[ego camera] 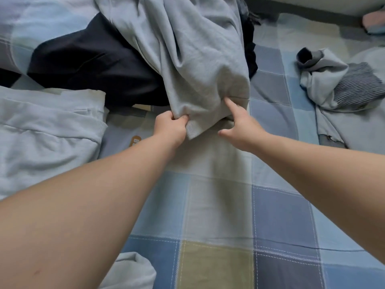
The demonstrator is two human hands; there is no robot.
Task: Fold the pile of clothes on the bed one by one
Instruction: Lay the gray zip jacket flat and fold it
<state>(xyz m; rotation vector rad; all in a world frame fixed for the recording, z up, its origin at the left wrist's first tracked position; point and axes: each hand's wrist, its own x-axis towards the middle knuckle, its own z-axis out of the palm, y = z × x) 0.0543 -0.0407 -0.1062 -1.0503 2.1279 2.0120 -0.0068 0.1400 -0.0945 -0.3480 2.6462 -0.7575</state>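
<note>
Your two bare forearms filled the lower frame, reaching forward over the blue, grey and olive checked cotton bedsheet (218, 205). Your left hand (169, 127) was clenched around the ribbed lower hem of a pale grey-blue sweatshirt (193, 59), bunching the cloth in a fist, probably to draw the garment clear of the heap. Your right hand (239, 124) was not gripping anything: its index finger pressed into the fabric near the hem's other corner, the thumb spread, as if feeling for an edge to pinch.

That sweatshirt lay draped over the pile in the middle of the bed, running away from you, its hem nearest you. Beneath it, to the left, sat a dark navy garment (87, 63). Further left rested a light blue garment (45, 130) with stitched bands, seemingly folded. To the right, well apart, lay a crumpled pale grey garment with a dark striped lining (341, 84).
</note>
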